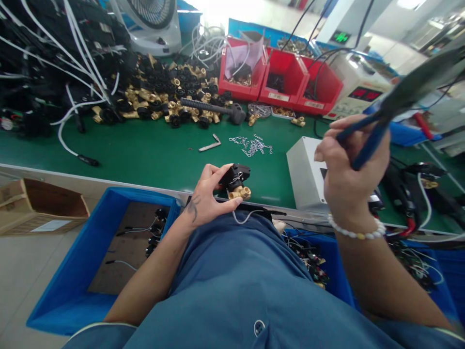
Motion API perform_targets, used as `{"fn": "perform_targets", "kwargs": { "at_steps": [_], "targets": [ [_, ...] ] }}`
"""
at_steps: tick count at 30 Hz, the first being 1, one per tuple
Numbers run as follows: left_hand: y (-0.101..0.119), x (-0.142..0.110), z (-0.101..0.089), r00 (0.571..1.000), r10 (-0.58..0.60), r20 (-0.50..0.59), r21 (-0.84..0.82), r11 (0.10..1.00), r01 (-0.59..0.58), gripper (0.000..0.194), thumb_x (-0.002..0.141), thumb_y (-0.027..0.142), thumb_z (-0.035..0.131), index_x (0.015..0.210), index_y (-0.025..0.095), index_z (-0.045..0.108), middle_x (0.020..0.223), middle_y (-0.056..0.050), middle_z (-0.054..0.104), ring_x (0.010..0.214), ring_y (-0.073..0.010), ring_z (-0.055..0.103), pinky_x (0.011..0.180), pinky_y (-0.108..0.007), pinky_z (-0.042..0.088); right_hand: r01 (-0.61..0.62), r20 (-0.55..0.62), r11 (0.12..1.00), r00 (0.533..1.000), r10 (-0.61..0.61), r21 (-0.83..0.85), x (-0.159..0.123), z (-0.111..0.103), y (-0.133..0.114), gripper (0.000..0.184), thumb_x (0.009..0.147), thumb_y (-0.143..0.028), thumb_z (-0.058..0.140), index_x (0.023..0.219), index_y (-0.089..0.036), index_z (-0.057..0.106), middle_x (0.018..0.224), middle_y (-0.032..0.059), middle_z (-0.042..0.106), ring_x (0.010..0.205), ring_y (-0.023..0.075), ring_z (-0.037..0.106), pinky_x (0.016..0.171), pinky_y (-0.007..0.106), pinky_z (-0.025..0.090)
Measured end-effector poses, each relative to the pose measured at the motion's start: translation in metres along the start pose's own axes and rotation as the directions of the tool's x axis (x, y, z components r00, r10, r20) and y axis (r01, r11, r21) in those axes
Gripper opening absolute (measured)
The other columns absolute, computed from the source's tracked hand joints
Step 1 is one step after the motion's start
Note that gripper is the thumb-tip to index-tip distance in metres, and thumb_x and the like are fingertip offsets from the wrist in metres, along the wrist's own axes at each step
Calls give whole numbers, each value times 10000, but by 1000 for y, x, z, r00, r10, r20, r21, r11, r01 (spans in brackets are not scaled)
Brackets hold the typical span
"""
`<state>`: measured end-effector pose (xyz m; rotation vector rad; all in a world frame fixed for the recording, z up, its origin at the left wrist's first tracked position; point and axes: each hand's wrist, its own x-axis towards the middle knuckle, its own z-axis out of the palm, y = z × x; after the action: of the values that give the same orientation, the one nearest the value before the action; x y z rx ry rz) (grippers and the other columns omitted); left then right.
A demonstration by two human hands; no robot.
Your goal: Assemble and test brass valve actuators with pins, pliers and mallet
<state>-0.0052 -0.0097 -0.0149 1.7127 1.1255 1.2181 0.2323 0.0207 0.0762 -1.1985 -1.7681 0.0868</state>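
Observation:
My left hand (204, 198) grips a brass valve with a black actuator body (236, 180) at the green bench's front edge. A thin metal clip shows on its black part, and a white cable hangs below it. Raised at the right, my right hand (352, 167) is closed round the blue handles of pliers (394, 99), whose blurred jaws point up and right, apart from the valve. Beyond the valve lies a small heap of metal spring clips (256, 145). A bent metal piece (210, 145) is to their left.
Brass and black valves (156, 97) pile up at the back left, with a black-handled tool (214, 107) across them. Red bins (279, 94) hold small parts. A grey box (303, 177) stands right of my left hand. Blue crates (60, 291) sit below the bench.

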Motion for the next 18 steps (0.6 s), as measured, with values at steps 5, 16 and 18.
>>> {"fn": "perform_targets", "kwargs": {
  "at_steps": [5, 16, 18],
  "targets": [
    [-1, -1, -2, 1000, -1, 14, -4, 1000, 1, 717, 726, 375, 788, 1388, 211, 567, 1108, -51, 496, 1077, -213, 575, 854, -381, 626, 35, 463, 999, 886, -18, -29, -7, 6, -1, 141, 906, -299, 565, 1020, -222, 599, 827, 49, 617, 683, 198, 590, 642, 336, 499],
    [-2, 0, -1, 1000, 0, 22, -11, 1000, 0, 723, 715, 370, 795, 1384, 209, 572, 1102, -51, 493, 1073, -214, 576, 847, -375, 629, 61, 484, 997, 874, -32, -44, -2, 3, 2, 128, 834, -192, 557, 956, -230, 555, 790, 28, 599, 650, 180, 567, 617, 310, 479],
    [-1, 0, -2, 1000, -9, 23, -19, 1000, 9, 729, 717, 375, 789, 1387, 191, 569, 1103, -55, 490, 1076, -213, 575, 851, -370, 629, 143, 683, 985, 730, -36, -100, 0, 0, 6, 176, 794, -168, 570, 961, -217, 599, 793, 30, 620, 688, 188, 593, 643, 314, 487]
  ]
}}
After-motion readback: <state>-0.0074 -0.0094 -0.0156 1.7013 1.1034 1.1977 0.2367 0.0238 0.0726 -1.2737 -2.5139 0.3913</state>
